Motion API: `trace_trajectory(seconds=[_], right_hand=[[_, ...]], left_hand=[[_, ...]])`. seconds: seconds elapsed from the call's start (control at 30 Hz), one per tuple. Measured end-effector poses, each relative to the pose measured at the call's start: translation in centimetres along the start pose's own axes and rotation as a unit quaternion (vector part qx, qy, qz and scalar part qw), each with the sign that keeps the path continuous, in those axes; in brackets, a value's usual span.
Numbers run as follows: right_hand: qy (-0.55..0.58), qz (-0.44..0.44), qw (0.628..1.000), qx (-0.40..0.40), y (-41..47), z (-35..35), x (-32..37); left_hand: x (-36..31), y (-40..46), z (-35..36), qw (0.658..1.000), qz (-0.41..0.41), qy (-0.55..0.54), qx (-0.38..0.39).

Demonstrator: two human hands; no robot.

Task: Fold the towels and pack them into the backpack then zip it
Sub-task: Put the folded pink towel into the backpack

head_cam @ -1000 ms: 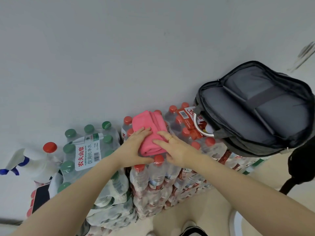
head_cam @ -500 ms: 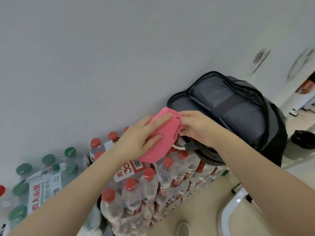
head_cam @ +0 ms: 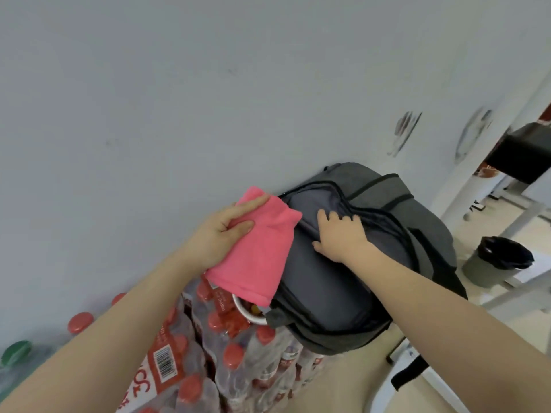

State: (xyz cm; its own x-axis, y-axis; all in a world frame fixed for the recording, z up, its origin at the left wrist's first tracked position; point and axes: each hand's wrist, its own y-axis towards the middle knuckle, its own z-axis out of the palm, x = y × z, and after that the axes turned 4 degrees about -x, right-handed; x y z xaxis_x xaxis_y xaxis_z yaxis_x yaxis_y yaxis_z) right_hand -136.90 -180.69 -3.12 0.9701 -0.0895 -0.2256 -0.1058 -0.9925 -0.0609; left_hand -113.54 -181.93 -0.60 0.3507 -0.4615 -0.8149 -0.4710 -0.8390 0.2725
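Observation:
My left hand [head_cam: 225, 231] grips a folded pink towel [head_cam: 259, 257] and holds it in the air just left of the grey backpack [head_cam: 387, 234], over its left edge. The backpack lies on shrink-wrapped packs of bottles against the wall, its zipper line running across the top. My right hand [head_cam: 340, 234] rests on the backpack near the zipper opening, fingers spread, their tips at the edge of the flap. I cannot tell how wide the opening is.
Packs of red-capped water bottles [head_cam: 226, 353] fill the lower left, with a green-capped one [head_cam: 16, 351] at the far left. A white ring-shaped thing [head_cam: 247, 311] sits under the towel. A bin with a black liner [head_cam: 501, 260] and white table legs [head_cam: 507, 222] stand to the right.
The towel was lifted off the bottle packs and carried right to the backpack. My right hand let go of the towel and moved onto the backpack. The view swung right.

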Motion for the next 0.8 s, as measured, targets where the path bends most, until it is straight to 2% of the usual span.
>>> trace_trajectory(seconds=[0.1,0.23,0.3,0.33,0.37,0.4,0.43,0.47,0.5,0.53,0.57,0.6,0.63,0.7,0.73,0.8], right_hand=[[0.018,-0.05,0.996,-0.065,0.5,-1.1,-0.9],[0.068,-0.037,0.986,-0.147,0.7,-3.7,-3.9],[0.08,-0.027,0.979,-0.186,0.8,-4.5,-5.1],[0.085,-0.025,0.976,-0.197,0.8,-4.6,-5.4],[0.09,-0.023,0.975,-0.202,0.8,-4.7,-5.6],[0.094,-0.021,0.974,-0.203,0.8,-4.7,-5.6],[0.095,-0.02,0.975,-0.201,0.7,-4.7,-5.5],[0.094,-0.021,0.975,-0.199,0.7,-4.5,-5.3],[0.09,-0.021,0.976,-0.2,0.7,-4.4,-5.0],[0.086,-0.02,0.976,-0.2,0.6,-4.2,-4.8],[0.081,-0.016,0.976,-0.203,0.5,-4.0,-4.6],[0.074,-0.011,0.975,-0.207,0.3,-3.9,-4.3],[0.068,-0.005,0.975,-0.214,0.2,-3.7,-4.1],[0.063,0.004,0.971,-0.23,-0.2,-3.7,-3.7],[0.064,0.007,0.97,-0.235,-0.3,-3.8,-3.6],[0.068,0.013,0.968,-0.242,-0.3,-4.1,-3.6]], left_hand=[[0.3,1.6,0.6,0.996,-0.059,-0.067,0.02],[-0.3,4.5,1.9,0.979,-0.102,-0.174,0.007],[-0.9,6.0,3.2,0.969,-0.126,-0.208,0.055],[-1.3,6.6,4.1,0.971,-0.132,-0.177,0.096],[-1.5,7.2,4.9,0.978,-0.118,-0.095,0.145],[-1.3,7.9,5.8,0.979,-0.076,0.028,0.188],[-1.2,8.5,6.8,0.964,-0.029,0.159,0.211],[-1.4,8.6,7.5,0.94,0.015,0.287,0.185],[-1.6,8.4,8.0,0.913,0.063,0.386,0.117],[-1.9,7.9,8.2,0.889,0.122,0.438,0.059],[-2.3,6.9,8.3,0.879,0.171,0.443,0.035],[-2.6,5.6,8.4,0.884,0.194,0.423,0.047],[-2.5,4.4,8.4,0.891,0.185,0.406,0.086],[-1.4,2.5,8.3,0.885,0.084,0.411,0.202],[-0.6,2.1,8.6,0.876,0.068,0.424,0.22],[0.5,2.7,9.3,0.867,0.086,0.437,0.222]])
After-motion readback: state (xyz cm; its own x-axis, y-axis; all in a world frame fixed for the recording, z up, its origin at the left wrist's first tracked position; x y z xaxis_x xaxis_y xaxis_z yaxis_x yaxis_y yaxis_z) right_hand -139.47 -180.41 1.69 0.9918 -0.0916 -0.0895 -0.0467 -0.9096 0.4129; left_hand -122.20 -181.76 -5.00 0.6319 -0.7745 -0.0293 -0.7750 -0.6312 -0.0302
